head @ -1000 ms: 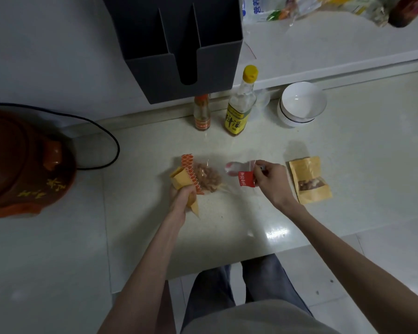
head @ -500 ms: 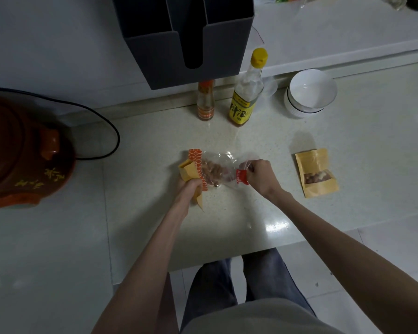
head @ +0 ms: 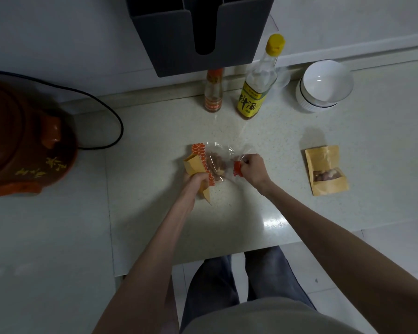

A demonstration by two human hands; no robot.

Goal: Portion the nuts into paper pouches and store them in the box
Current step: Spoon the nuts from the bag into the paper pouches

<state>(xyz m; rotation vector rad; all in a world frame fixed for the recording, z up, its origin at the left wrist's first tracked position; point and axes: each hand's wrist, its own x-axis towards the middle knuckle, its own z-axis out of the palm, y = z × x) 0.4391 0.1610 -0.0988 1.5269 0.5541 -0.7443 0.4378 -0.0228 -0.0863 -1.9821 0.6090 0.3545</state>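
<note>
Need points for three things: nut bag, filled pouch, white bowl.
nut bag [head: 219, 162]: head view, on the clear middle over the nuts.
filled pouch [head: 322, 157]: head view, on the plain paper above its window.
white bowl [head: 310, 106]: head view, on the outer wall under the rim.

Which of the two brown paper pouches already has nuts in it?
The flat brown paper pouch lying right of the right hand; nuts show through its window. The other is gripped by the left hand.

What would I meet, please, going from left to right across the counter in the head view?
Brown clay pot → paper pouch in the left hand → clear nut bag → right hand → filled paper pouch lying flat.
</note>
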